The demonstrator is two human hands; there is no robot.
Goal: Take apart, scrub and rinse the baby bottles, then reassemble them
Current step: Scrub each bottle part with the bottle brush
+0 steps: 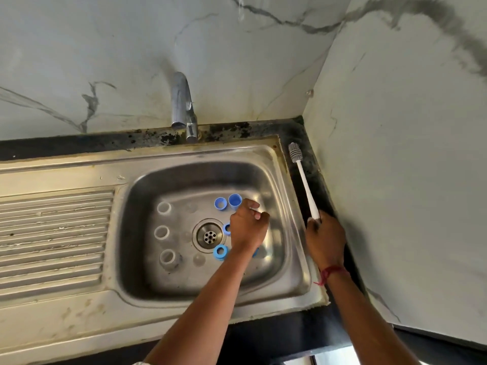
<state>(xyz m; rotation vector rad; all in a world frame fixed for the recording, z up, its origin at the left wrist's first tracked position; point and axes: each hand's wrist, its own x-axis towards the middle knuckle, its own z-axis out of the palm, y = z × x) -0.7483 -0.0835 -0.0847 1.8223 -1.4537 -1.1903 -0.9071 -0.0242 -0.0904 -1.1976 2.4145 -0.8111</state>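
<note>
The right hand (325, 239) is curling its fingers round the brush (304, 184) beside the sink (79, 167) and should be gripping it tight, while the left hand (247, 227) is bending its fingers over the blue rings (220, 252) inside, near the bottles (171, 259), and I cannot tell if they are pinching anything.

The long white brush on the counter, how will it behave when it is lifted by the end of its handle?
The bottle brush looks thin and probably light. Its handle seems stiff, so it should not droop. The right hand grips only the handle's end, so the bristle head may swing a little.
</note>
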